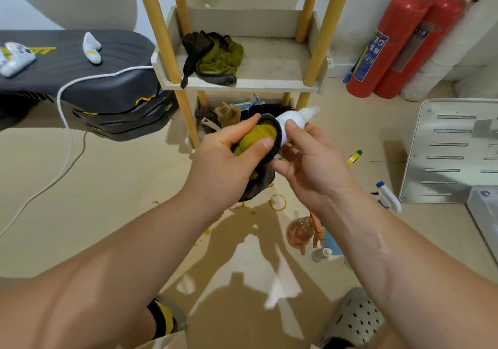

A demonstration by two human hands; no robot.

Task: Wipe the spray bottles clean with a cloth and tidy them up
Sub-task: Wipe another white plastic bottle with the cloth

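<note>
While the right grip (310, 160) pinches the bottle (292, 118) steady in mid-air before the shelf (242, 83), the left grip (226, 160) clasps the cloth (256, 135) cupped over the bottle's base, seemingly so twisting can rub it clean all round.

Single head-worn wide-angle view, aimed forward and down along both forearms. Left hand (229, 160) and right hand (310, 157) close, mid-frame. Floor (107, 187) fills the lower half, own shoe (355, 319) at bottom edge. Shelf (242, 83) straight ahead, fire extinguishers (377, 52) top right. Edges curve.
</note>
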